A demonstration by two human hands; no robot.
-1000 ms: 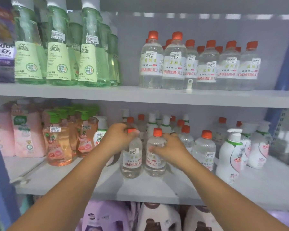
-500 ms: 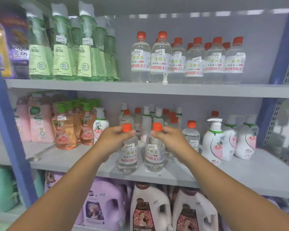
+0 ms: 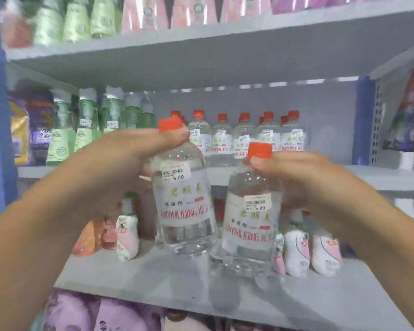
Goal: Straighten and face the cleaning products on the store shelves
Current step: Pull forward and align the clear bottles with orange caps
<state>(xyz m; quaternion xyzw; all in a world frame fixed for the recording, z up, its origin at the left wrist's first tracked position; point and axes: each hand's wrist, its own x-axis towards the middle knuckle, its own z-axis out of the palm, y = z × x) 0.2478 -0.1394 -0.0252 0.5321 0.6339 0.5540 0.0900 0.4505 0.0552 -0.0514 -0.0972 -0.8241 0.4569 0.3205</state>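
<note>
Two clear bottles with orange caps are held upright, long axes vertical, labels facing the camera. The left hand (image 3: 120,168) pinches the neck of the left bottle (image 3: 181,199); the right hand (image 3: 304,177) pinches the right bottle (image 3: 251,220), at 4 o'clock from the first, above the grey shelf (image 3: 129,278).

Two bare forearms and hands
The left hand (image 3: 120,163) and right hand (image 3: 304,173) wear no gloves, rings or watch; both forearms are uncovered, with no sleeve in view.
</note>
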